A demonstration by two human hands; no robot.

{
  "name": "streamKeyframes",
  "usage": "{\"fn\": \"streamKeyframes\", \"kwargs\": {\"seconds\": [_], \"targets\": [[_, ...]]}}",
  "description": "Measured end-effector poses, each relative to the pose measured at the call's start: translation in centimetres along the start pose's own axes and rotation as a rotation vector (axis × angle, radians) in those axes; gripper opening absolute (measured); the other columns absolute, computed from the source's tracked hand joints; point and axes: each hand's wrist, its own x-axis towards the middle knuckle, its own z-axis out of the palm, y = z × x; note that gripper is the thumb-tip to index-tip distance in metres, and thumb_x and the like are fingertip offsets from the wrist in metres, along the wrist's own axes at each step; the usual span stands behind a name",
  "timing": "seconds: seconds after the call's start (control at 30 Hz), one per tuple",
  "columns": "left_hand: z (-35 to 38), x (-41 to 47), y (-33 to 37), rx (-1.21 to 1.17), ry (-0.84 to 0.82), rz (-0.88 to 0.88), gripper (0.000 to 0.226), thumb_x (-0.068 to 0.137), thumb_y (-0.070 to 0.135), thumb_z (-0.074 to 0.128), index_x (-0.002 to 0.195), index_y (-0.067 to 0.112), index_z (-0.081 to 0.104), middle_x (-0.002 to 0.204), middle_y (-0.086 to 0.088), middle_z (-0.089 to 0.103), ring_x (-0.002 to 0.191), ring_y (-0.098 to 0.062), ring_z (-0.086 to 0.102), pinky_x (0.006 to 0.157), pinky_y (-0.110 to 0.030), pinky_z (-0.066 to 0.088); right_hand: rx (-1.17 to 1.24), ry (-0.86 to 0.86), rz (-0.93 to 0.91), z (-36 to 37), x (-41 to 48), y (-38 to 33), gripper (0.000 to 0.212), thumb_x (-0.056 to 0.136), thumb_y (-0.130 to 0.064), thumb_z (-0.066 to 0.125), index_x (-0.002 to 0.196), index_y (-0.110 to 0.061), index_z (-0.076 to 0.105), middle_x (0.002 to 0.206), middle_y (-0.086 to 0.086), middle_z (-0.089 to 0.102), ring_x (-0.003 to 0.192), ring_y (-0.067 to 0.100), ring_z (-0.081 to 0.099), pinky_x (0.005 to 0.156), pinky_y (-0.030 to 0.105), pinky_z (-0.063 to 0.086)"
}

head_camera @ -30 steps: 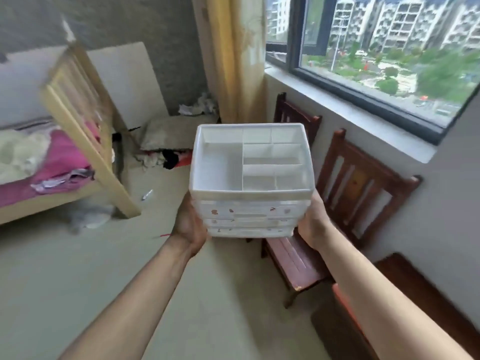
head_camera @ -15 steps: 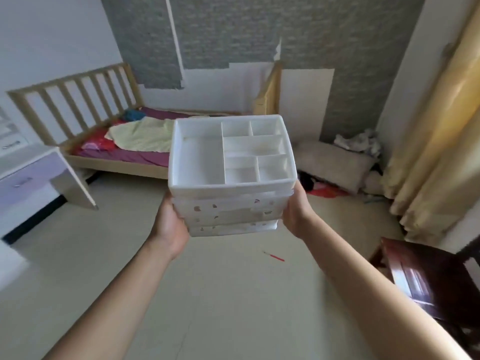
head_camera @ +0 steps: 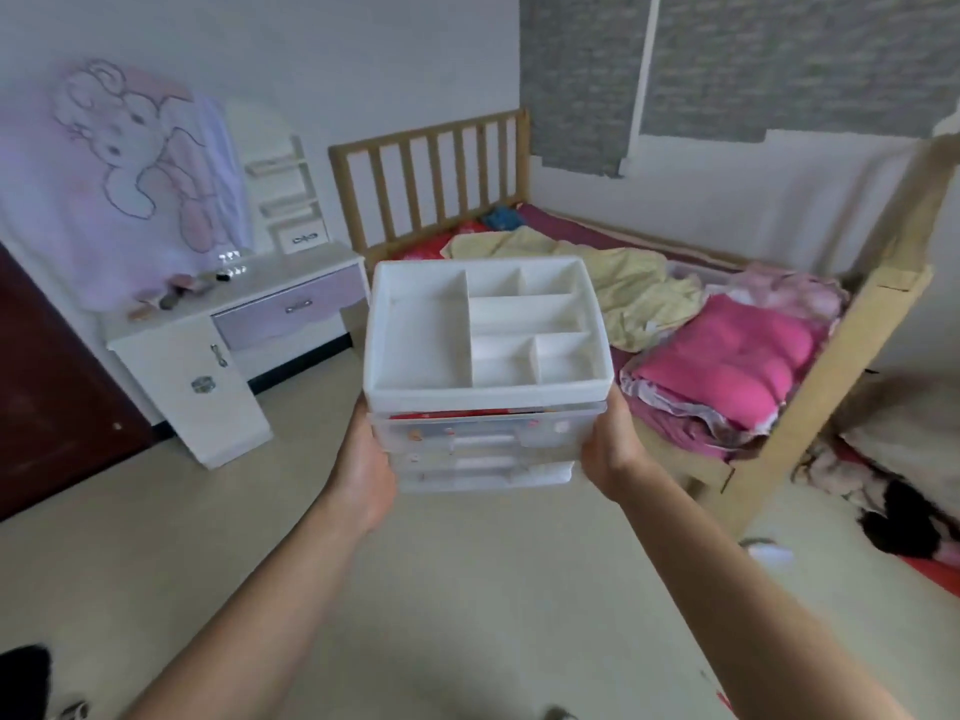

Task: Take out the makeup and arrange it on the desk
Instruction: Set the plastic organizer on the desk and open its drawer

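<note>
A white plastic drawer box [head_camera: 485,324] hangs in the middle of the frame, carried above the floor [head_camera: 467,589] and well apart from the white desk [head_camera: 291,271] at the left. The left hand [head_camera: 366,459] and right hand [head_camera: 610,449] press on its two sides, low down. The fingers are hidden behind the box, so I cannot tell whether they curl under it or lie flat.

The top tray [head_camera: 426,335] is empty. Something red [head_camera: 467,415] shows through the top drawer [head_camera: 556,431], so the makeup is probably inside.

If the hold is only side pressure on smooth plastic, the box could slip downward. The drawers face the person, so tipping the front down could let them slide out and spill their contents on the floor. The tray looks like a separate piece and might shift or lift off.

The desk already bears small things [head_camera: 176,296] toward its left end. Setting the box on them could leave it tilted or push them off the edge.
</note>
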Motion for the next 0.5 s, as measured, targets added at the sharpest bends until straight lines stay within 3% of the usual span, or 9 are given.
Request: {"fn": "streamKeyframes", "kwargs": {"seconds": [0.13,0.27,0.4,0.5], "targets": [[0.7,8.0,2.8,-0.016,0.097,0.053,0.048,0.104,0.047,0.029,0.116,0.027,0.07,0.118,-0.005,0.072,0.108,-0.024,0.069,0.083,-0.039,0.055,-0.032,-0.112,0.044,1.1,10.9,-2.3,0.05,0.103,-0.054,0.027,0.114,-0.037,0.073,0.118,-0.001,0.074,0.112,0.024,0.068,0.095,0.051,0.052],[-0.8,14.3,4.6,-0.063,0.212,0.074,0.044,0.103,0.05,0.034,0.113,0.032,0.073,0.118,-0.003,0.072,0.108,-0.024,0.069,0.086,-0.043,0.053,-0.088,-0.259,0.12,3.8,20.6,-3.0,0.055,0.1,-0.061,0.025,0.129,-0.035,0.065,0.127,0.0,0.07,0.117,0.025,0.066,0.102,0.06,0.048],[-4.8,21.6,5.6,-0.073,0.301,0.177,0.037,0.104,0.046,0.039,0.133,0.032,0.058,0.129,-0.005,0.066,0.118,-0.03,0.063,0.094,-0.052,0.052,-0.094,-0.301,0.166,7.8,29.2,-1.5,0.054,0.101,-0.061,0.025,0.126,-0.037,0.066,0.123,-0.004,0.071,0.116,0.022,0.067,0.104,0.058,0.047],[-8.7,27.3,6.1,-0.074,0.315,0.243,0.035,0.106,0.04,0.039,0.137,0.031,0.054,0.133,-0.007,0.063,0.122,-0.032,0.06,0.099,-0.056,0.049,-0.121,-0.354,0.19,11.4,36.0,0.2,0.052,0.103,-0.056,0.026,0.126,-0.034,0.067,0.123,-0.001,0.072,0.116,0.024,0.067,0.103,0.056,0.048]]}}
